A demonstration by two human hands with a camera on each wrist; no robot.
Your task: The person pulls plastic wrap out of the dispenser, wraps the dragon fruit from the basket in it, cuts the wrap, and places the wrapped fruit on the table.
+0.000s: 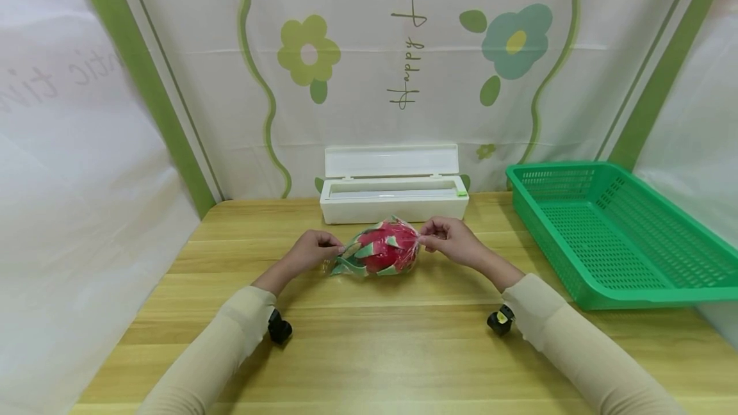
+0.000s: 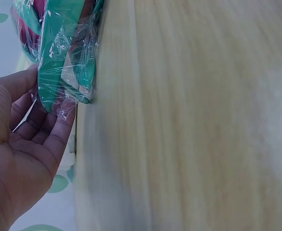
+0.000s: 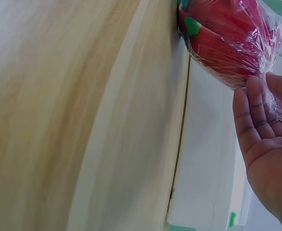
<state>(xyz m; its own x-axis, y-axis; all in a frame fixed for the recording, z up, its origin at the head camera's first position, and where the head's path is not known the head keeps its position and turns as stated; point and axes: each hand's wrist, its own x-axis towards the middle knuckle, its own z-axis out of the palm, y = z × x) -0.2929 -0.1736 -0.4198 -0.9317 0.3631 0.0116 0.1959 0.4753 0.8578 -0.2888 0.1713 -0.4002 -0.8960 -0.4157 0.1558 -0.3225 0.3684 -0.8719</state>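
Observation:
A red dragon fruit [image 1: 383, 248] with green-tipped scales is wrapped in clear cling film, lying sideways between the two hands. My left hand [image 1: 314, 250] pinches its leafy left end, thumb against a green scale and fingers behind, as the left wrist view shows. Loose cling film [image 2: 64, 108] hangs over those fingertips. At the other end, my right hand [image 1: 452, 240] pinches the gathered cling film [image 3: 270, 98] between thumb and fingers. The film is drawn tight and creased over the red skin there.
Just behind the fruit stands a white cling film dispenser box [image 1: 394, 211] with its lid raised and a small green piece at its right end. A green perforated basket [image 1: 553, 252] sits at the right on the wooden table [image 1: 380, 351]. A printed curtain [image 1: 369, 107] hangs behind.

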